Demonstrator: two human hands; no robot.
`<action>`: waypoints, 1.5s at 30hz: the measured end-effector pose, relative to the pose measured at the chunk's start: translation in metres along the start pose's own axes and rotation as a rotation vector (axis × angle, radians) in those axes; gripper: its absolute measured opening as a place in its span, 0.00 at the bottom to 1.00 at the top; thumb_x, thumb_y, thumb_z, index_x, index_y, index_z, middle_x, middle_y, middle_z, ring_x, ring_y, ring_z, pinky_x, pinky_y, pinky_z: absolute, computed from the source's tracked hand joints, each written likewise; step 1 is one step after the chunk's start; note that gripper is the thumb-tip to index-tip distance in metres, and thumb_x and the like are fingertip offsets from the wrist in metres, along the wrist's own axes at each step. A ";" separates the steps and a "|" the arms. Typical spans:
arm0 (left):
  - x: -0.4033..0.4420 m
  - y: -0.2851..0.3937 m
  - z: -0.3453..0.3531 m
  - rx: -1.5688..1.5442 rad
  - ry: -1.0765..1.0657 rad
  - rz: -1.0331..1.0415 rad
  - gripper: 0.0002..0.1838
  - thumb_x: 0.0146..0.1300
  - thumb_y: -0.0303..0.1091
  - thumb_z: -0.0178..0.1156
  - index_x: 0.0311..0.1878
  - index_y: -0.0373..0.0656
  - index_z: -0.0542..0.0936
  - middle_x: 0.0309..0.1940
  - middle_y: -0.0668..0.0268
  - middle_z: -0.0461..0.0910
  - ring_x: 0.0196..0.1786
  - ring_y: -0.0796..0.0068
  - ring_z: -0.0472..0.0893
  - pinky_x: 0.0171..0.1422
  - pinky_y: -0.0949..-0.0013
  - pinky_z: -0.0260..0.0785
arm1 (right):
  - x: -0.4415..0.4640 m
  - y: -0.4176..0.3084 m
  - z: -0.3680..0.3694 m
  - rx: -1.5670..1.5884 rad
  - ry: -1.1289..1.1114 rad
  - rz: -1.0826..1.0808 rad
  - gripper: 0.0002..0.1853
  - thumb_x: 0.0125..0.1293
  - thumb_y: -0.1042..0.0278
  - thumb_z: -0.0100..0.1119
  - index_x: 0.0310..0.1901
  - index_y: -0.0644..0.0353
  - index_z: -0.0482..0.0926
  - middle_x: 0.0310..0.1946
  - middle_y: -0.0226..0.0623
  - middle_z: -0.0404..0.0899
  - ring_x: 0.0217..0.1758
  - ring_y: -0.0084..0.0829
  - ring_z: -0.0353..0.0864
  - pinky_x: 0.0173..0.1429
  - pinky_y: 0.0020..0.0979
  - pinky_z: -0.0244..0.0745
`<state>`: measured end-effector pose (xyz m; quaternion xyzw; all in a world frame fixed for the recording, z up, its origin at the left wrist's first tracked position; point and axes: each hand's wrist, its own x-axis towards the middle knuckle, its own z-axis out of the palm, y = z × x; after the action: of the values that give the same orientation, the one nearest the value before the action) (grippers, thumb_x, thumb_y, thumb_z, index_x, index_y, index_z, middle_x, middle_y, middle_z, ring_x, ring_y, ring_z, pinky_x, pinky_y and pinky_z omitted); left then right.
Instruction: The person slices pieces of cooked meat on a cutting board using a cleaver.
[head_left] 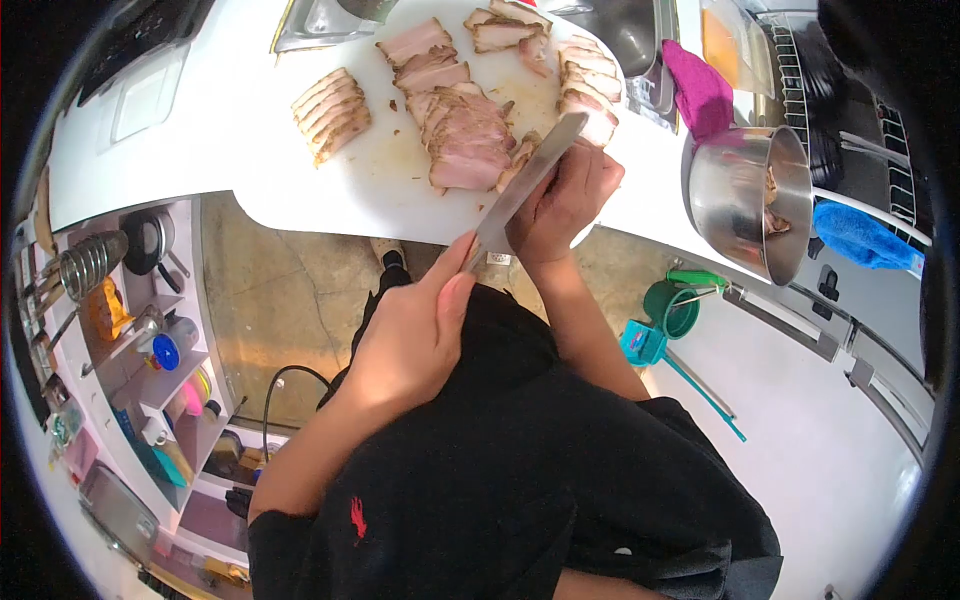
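My left hand (420, 325) is closed around the handle of a knife (530, 180), its wide blade pointing up and to the right. Beside the blade, my right hand (575, 200) is curled at the near edge of the white cutting board (385, 205); the blade partly hides its fingers, and what they hold cannot be made out. Sliced meat (465, 135) lies overlapping in the middle of the board. Another row of slices (332, 115) is at the left, one (588, 85) is at the right just beyond my right hand, and more pieces (505, 32) lie at the far side.
A metal pot (740, 195) with brown pieces inside stands at the right, near a magenta cloth (697, 90) and a blue cloth (862, 236). Metal trays (625, 40) sit behind the board. Shelves (190, 370) with kitchenware stand at the lower left.
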<state>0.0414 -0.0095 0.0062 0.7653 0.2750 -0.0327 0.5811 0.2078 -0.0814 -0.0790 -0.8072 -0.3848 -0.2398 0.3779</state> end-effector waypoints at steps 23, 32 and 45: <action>0.018 0.000 0.009 -0.002 0.033 0.036 0.21 0.75 0.38 0.45 0.65 0.37 0.69 0.25 0.39 0.77 0.32 0.37 0.78 0.36 0.48 0.68 | -0.004 0.000 0.000 -0.025 -0.005 0.013 0.04 0.55 0.76 0.53 0.34 0.62 0.73 0.33 0.41 0.75 0.39 0.44 0.68 0.48 0.41 0.60; 0.018 0.007 0.005 0.096 -0.019 -0.083 0.22 0.75 0.39 0.45 0.63 0.33 0.70 0.25 0.38 0.77 0.33 0.35 0.78 0.38 0.45 0.69 | -0.003 0.004 0.000 0.017 -0.025 0.024 0.06 0.53 0.76 0.53 0.34 0.63 0.74 0.33 0.42 0.75 0.39 0.46 0.68 0.48 0.42 0.61; 0.007 -0.007 0.015 0.081 0.048 -0.092 0.22 0.76 0.41 0.42 0.59 0.33 0.73 0.28 0.36 0.77 0.36 0.33 0.78 0.40 0.43 0.69 | 0.000 0.003 0.003 0.012 0.027 -0.009 0.02 0.60 0.77 0.52 0.34 0.61 0.73 0.31 0.38 0.76 0.34 0.40 0.71 0.50 0.39 0.60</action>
<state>0.0485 -0.0195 -0.0071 0.7752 0.3222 -0.0522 0.5408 0.2101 -0.0802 -0.0822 -0.7997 -0.3847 -0.2502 0.3870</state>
